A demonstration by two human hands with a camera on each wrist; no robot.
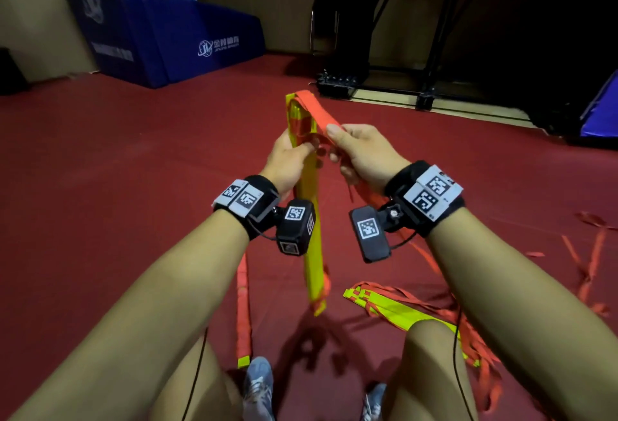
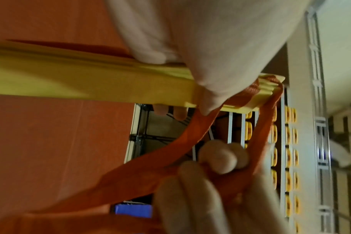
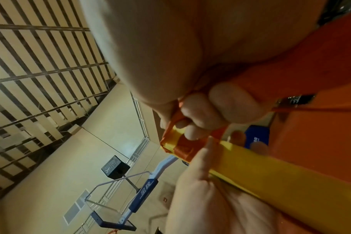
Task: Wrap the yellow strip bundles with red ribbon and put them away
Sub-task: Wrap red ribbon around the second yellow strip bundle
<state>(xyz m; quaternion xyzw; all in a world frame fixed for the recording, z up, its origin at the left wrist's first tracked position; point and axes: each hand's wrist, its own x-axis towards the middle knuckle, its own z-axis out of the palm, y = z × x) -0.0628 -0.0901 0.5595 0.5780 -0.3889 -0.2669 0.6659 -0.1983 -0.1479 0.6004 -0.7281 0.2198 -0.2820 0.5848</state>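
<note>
My left hand (image 1: 294, 150) grips a long bundle of yellow strips (image 1: 311, 236), held upright over the red floor. Red ribbon (image 1: 312, 108) is wound round the bundle's upper end and loops off its tip. My right hand (image 1: 347, 146) pinches that ribbon between thumb and fingers, just right of the bundle. In the left wrist view the yellow bundle (image 2: 70, 82) runs under my left hand (image 2: 200, 63) and the ribbon (image 2: 190, 142) forms a loop down to the right hand's fingers (image 2: 216, 159). In the right wrist view the ribbon wraps (image 3: 182, 147) the bundle (image 3: 281, 177).
A second yellow bundle (image 1: 394, 310) lies on the floor among loose red ribbons (image 1: 475, 347) at lower right. One red ribbon (image 1: 243, 307) lies by my left leg. A blue padded base (image 1: 174, 36) stands at the back left, a black metal frame (image 1: 378, 86) behind.
</note>
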